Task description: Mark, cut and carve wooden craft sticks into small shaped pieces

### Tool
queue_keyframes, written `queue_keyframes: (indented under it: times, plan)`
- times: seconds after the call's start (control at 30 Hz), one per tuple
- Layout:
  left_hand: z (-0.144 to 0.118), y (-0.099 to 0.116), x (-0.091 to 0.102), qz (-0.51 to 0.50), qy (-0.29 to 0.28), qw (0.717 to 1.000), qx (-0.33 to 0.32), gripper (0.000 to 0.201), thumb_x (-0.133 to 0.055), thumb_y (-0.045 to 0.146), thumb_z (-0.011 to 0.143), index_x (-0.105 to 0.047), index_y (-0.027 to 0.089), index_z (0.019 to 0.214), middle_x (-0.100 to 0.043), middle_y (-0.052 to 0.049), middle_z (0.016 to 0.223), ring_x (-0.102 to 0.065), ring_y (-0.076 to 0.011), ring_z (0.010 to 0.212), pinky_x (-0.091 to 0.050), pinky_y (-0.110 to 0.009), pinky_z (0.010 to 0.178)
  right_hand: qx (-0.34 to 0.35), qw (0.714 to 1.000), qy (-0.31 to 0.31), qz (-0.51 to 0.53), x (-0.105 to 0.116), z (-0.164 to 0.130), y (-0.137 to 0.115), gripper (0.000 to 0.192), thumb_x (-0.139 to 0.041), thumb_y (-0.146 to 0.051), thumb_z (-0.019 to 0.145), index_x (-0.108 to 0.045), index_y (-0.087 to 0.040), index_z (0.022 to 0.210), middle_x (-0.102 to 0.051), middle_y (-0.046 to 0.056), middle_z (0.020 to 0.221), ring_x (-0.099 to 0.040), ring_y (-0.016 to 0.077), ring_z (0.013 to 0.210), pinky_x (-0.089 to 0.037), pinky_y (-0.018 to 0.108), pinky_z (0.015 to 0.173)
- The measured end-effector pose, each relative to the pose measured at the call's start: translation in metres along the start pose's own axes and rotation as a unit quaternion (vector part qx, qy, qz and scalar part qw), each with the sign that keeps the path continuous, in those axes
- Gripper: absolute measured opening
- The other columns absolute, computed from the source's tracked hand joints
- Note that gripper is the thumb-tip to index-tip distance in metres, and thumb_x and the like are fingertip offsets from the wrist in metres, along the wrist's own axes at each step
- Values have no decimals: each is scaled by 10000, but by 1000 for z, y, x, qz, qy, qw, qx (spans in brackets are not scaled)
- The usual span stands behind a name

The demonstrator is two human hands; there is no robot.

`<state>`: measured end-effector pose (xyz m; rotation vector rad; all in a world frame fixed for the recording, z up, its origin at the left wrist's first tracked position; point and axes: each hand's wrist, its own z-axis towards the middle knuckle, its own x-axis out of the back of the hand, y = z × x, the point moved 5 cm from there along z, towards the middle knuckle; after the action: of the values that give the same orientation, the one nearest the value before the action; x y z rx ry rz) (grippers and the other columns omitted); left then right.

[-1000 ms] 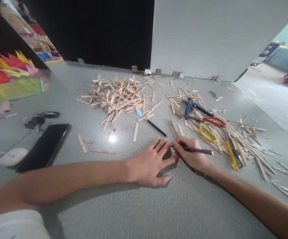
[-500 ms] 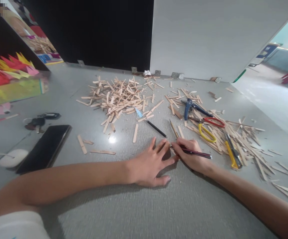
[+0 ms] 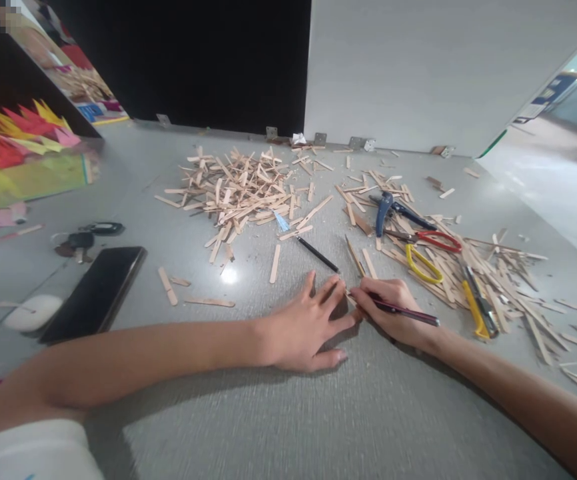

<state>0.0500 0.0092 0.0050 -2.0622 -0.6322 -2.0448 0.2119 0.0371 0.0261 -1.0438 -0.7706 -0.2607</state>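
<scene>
My left hand (image 3: 308,323) lies flat on the grey surface, fingers spread. Its fingertips rest on or beside a small wooden stick (image 3: 350,297), mostly hidden under the fingers. Close to its right, my right hand (image 3: 393,312) grips a dark pencil with a red stripe (image 3: 413,314), its tip down by the left fingertips. Just beyond the hands lie a black pen-like stick (image 3: 317,254) and a slim pointed wooden piece (image 3: 355,256). A loose popsicle stick (image 3: 275,264) lies farther left.
A heap of popsicle sticks (image 3: 243,187) lies ahead. To the right are blue-handled cutters (image 3: 384,210), scissors with red and yellow handles (image 3: 424,265), and a yellow utility knife (image 3: 477,307) among cut sticks. A phone (image 3: 96,290) and keys (image 3: 81,241) lie left; upright panels (image 3: 393,73) stand behind.
The view has shifted slightly, so most things on the surface appear a little farther right. Both hands keep nearly the same pose, and the pencil stays in my right hand.
</scene>
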Motion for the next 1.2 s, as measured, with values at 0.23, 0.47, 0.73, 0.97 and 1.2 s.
queue_keyframes:
  times: [0.23, 0.47, 0.73, 0.97, 1.2]
  plan:
    - [-1, -1, -1, -15, 19, 1000, -6, 722, -463, 578, 1078, -413, 145, 1654, -356, -321, 1702, -222, -555, 1618, -221, -826, 1207, 4, 1000, 3, -10, 1, 1, -2, 525, -499, -453, 1105, -419, -249, 629, -424, -62, 527, -381, 104, 467, -320, 261, 481]
    - [-4, -4, -6, -28, 36, 999, -20, 779, -493, 597, 1060, -333, 178, 1696, -301, -276, 1748, -195, -516, 1640, -191, -765, 1260, -35, 999, 40, 9, 2, 0, 4, 492, -561, -454, 1079, -494, -235, 644, -515, -44, 539, -453, 107, 482, -343, 247, 478]
    - [-2, -3, -5, -23, 18, 999, -12, 763, -483, 603, 1059, -371, 163, 1672, -310, -285, 1739, -190, -531, 1637, -223, -745, 1262, -56, 998, 28, 31, 0, 2, 6, 447, -606, -473, 1053, -596, -220, 685, -601, -27, 550, -509, 116, 493, -383, 250, 503]
    - [-3, -3, -5, -32, 49, 998, -20, 761, -502, 586, 1055, -378, 164, 1676, -309, -270, 1747, -226, -533, 1625, -215, -741, 1259, -74, 996, 26, 48, -2, 3, 9, 378, -633, -425, 1029, -629, -218, 712, -638, -21, 559, -556, 125, 504, -405, 249, 516]
    - [-3, -4, -6, -27, 42, 999, -19, 783, -510, 594, 1047, -366, 156, 1680, -315, -276, 1742, -239, -522, 1624, -226, -722, 1264, -74, 996, 26, 54, -1, 3, 8, 396, -635, -455, 1025, -630, -217, 709, -643, -16, 564, -555, 125, 505, -399, 248, 508]
